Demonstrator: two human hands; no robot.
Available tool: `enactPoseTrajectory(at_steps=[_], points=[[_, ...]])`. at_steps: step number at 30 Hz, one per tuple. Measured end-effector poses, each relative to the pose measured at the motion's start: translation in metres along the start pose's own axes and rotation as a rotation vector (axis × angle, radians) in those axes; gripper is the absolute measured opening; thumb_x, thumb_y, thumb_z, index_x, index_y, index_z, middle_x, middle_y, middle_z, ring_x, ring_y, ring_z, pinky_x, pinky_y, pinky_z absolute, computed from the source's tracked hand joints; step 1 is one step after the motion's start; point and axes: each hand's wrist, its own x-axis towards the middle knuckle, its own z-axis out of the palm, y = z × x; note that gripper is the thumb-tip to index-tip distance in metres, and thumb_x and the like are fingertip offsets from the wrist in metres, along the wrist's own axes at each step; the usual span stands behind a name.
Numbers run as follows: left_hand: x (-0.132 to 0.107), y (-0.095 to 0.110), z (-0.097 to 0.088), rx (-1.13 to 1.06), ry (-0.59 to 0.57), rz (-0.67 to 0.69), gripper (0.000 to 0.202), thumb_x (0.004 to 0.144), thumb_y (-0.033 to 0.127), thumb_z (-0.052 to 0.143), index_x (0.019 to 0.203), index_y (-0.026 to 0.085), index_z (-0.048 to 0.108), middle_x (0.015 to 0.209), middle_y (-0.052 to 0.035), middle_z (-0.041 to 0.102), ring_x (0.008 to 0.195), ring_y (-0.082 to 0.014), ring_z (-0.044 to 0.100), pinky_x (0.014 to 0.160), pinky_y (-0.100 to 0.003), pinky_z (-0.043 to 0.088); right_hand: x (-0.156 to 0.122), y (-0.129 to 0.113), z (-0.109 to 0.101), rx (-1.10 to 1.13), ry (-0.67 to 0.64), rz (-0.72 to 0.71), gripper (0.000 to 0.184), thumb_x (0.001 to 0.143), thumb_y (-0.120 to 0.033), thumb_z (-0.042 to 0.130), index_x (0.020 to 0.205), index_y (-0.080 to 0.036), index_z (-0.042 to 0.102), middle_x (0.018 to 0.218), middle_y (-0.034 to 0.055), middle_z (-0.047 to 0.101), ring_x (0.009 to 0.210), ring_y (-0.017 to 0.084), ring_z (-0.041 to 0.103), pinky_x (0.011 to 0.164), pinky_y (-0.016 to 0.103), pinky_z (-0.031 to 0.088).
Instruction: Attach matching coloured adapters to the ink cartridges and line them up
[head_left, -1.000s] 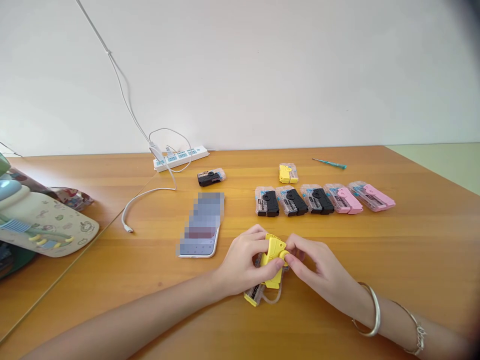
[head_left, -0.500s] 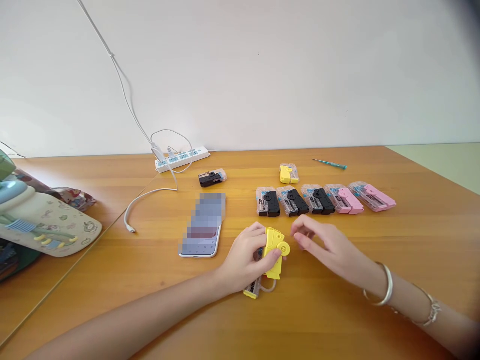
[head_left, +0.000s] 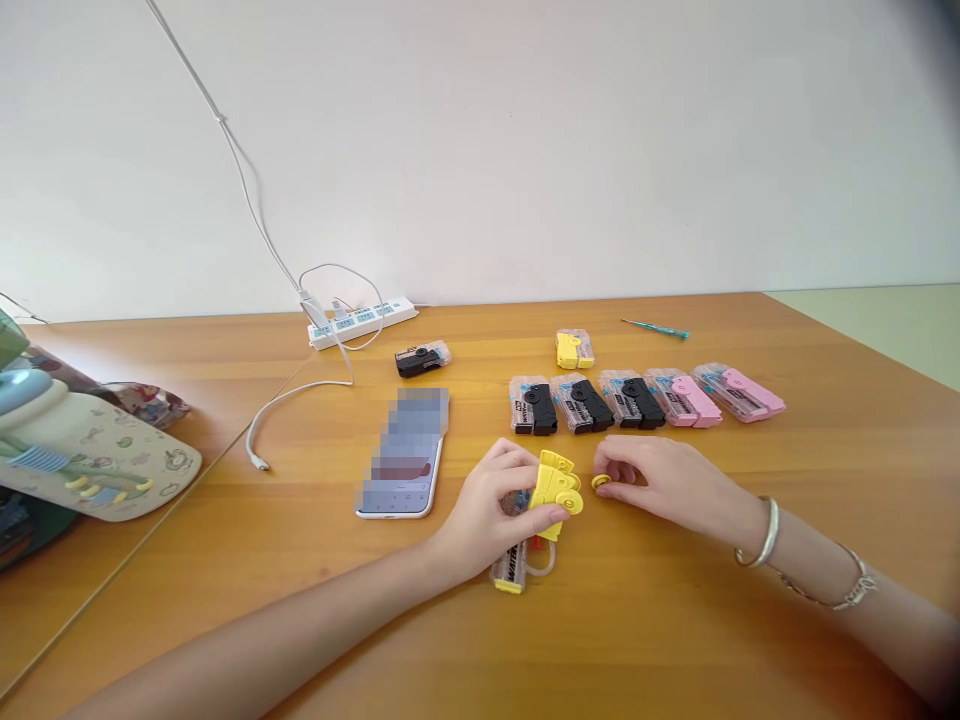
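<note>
Just now our left hand [head_left: 487,515] pinches a yellow plastic piece [head_left: 553,488] in curled fingers [head_left: 511,460], over a clear plastic case [head_left: 510,570] on the bench [head_left: 675,610], close in front of us. Our right hand [head_left: 664,482] lies just beside it, fingers [head_left: 619,462] pressed together around a small yellow ring [head_left: 601,481]. Beyond them, black cases [head_left: 534,405] and pink cases [head_left: 739,392] stand in a row, with a phone [head_left: 401,475] to the left.

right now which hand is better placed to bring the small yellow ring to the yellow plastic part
Probably the right: the right hand has its fingertips at the small yellow ring, while the left hand is occupied, gripping the yellow plastic part.
</note>
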Motion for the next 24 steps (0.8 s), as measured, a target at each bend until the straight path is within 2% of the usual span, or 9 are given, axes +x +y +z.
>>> enactPoseTrajectory(at_steps=[3,7,11,19,24], points=[[-0.001,-0.001,0.001,-0.003,0.029,0.025,0.014,0.079,0.033,0.065,0.076,0.021,0.071,0.082,-0.0032,0.062,0.083,-0.0179,0.047,0.075,-0.029,0.043,0.001,-0.006,0.004,0.184,0.054,0.012,0.017,0.083,-0.038,0.052,0.079,-0.024,0.060,0.076,-0.0013,0.068,0.070,0.017,0.061,0.062,0.029,0.044],[-0.001,-0.002,0.003,0.004,0.047,0.051,0.010,0.077,0.030,0.067,0.076,0.022,0.073,0.085,-0.0042,0.061,0.084,-0.0179,0.048,0.076,-0.030,0.045,-0.003,-0.018,0.012,0.429,0.127,-0.058,0.020,0.086,-0.037,0.049,0.084,-0.024,0.064,0.082,-0.0002,0.070,0.074,0.017,0.063,0.067,0.028,0.048],[-0.001,-0.001,0.003,0.014,0.034,0.061,0.007,0.075,0.028,0.070,0.076,0.022,0.073,0.084,-0.0044,0.061,0.085,-0.0177,0.050,0.075,-0.030,0.045,-0.008,-0.027,0.016,0.561,0.200,-0.084,0.021,0.087,-0.037,0.050,0.086,-0.023,0.065,0.079,0.0011,0.070,0.074,0.017,0.064,0.068,0.027,0.050],[-0.002,-0.001,0.004,0.092,0.089,0.072,0.014,0.077,0.034,0.067,0.071,0.022,0.072,0.081,-0.0037,0.061,0.080,-0.0169,0.051,0.070,-0.029,0.046,-0.010,-0.027,0.014,0.576,0.221,-0.159,0.027,0.091,-0.038,0.043,0.085,-0.022,0.064,0.077,0.0008,0.068,0.071,0.014,0.063,0.066,0.024,0.049],[-0.002,0.000,0.003,0.111,0.114,0.084,0.016,0.078,0.036,0.066,0.070,0.023,0.072,0.082,-0.0037,0.061,0.081,-0.0174,0.051,0.071,-0.030,0.046,-0.010,-0.027,0.018,0.537,0.233,-0.185,0.019,0.085,-0.037,0.054,0.091,-0.021,0.062,0.079,0.0013,0.069,0.072,0.015,0.062,0.067,0.025,0.050]])
